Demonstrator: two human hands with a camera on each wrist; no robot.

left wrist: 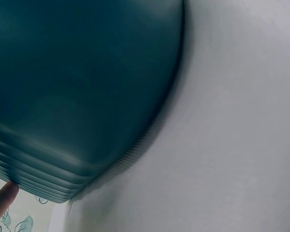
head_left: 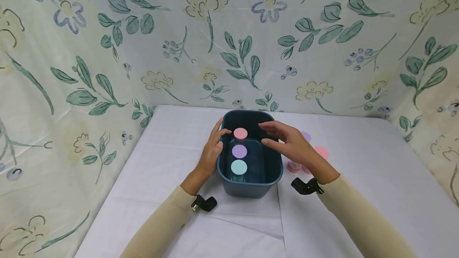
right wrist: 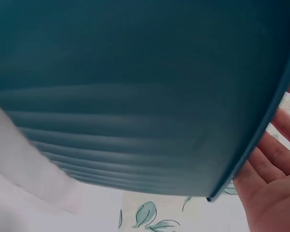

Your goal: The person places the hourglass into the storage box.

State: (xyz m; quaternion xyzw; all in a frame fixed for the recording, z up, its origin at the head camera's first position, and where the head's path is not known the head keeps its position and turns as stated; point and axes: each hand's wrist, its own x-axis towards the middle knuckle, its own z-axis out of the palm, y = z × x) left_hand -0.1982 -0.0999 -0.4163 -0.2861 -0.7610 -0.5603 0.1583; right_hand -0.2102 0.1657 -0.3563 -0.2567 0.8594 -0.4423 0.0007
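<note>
A dark blue plastic bin (head_left: pixel 251 191) stands on the white cloth, its ribbed outer wall (left wrist: pixel 43 164) filling much of the left wrist view. Inside, along its left side, three small jars form a row: one with a pink lid (head_left: pixel 240 133), one with a purple lid (head_left: pixel 239 151), one with a light blue lid (head_left: pixel 238 167). My left hand (head_left: pixel 209 152) holds the bin's left rim, one fingertip against the outer wall and another finger over the edge. Above the right rim is my right hand (head_left: pixel 292 142), thumb and fingers apart, with nothing between them.
Right of the bin, partly behind my right hand, several more small jars stand close together, with a purple lid (head_left: pixel 306 136) and a pink lid (head_left: pixel 321 152) showing. A floral curtain (head_left: pixel 229 43) hangs along the back edge of the white-covered table (head_left: pixel 172 138).
</note>
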